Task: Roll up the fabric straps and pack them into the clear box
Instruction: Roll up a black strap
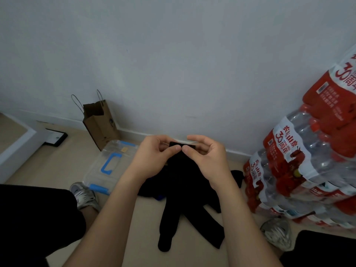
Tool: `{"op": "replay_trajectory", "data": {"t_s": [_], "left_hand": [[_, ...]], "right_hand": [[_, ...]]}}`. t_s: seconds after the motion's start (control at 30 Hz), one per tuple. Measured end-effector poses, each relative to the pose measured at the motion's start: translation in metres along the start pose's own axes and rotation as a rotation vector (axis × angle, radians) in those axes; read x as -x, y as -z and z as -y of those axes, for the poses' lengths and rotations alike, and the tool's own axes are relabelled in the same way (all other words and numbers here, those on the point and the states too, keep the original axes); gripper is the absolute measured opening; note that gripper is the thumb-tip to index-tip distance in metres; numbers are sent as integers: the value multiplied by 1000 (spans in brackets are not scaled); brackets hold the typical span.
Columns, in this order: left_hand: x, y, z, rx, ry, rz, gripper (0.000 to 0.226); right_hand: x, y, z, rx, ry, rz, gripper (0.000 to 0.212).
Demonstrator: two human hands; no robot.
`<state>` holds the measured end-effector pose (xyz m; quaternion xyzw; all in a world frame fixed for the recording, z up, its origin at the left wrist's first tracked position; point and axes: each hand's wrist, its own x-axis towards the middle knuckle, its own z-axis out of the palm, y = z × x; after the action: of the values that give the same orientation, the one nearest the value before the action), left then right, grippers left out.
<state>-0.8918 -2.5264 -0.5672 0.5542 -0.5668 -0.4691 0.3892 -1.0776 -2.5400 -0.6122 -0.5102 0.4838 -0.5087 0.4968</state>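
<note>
Head view, left hand (154,158) and right hand (209,159) raised together, each apparently pinching the black strap (176,144)

A: You have a pale beige floor (63,162) under you, and it runs up to the white wall.

B: Straight ahead of you a heap of black fabric straps (185,205) lies on it, loose ends trailing toward you.

A: Left of the heap sits the clear box (96,170), blue-handled lid on, just beside your left shoe (84,195). Behind it a brown paper bag (100,128) stands upright against the wall.

B: On your right, shrink-wrapped bottle packs (300,170) are stacked, with your right shoe (277,234) near them.
</note>
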Motion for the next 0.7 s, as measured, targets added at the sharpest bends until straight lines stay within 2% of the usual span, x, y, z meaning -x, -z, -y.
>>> {"op": "replay_trajectory", "data": {"t_s": [0.1, 0.23, 0.37, 0.43, 0.53, 0.63, 0.7], "left_hand": [[0, 0, -3, -7, -8, 28, 12], [2, -1, -4, 143, 13, 50, 6], [3, 1, -2, 245, 34, 47, 13], [2, -1, -2, 233, 14, 20, 19], [0, -1, -2, 185, -5, -11, 14], [1, 3, -2, 131, 10, 14, 22], [0, 6, -3, 51, -6, 25, 17]], "right_hand": [[0, -2, 0, 14, -25, 11, 22], [2, -6, 1, -6, -16, 19, 15], [2, -5, 4, -49, 4, 5, 3], [1, -4, 4, -56, 20, 10, 4], [2, -4, 6, -54, 50, 17, 7], [4, -3, 5, -69, 35, 17, 21], [4, -1, 3, -63, -4, 22, 29]]}}
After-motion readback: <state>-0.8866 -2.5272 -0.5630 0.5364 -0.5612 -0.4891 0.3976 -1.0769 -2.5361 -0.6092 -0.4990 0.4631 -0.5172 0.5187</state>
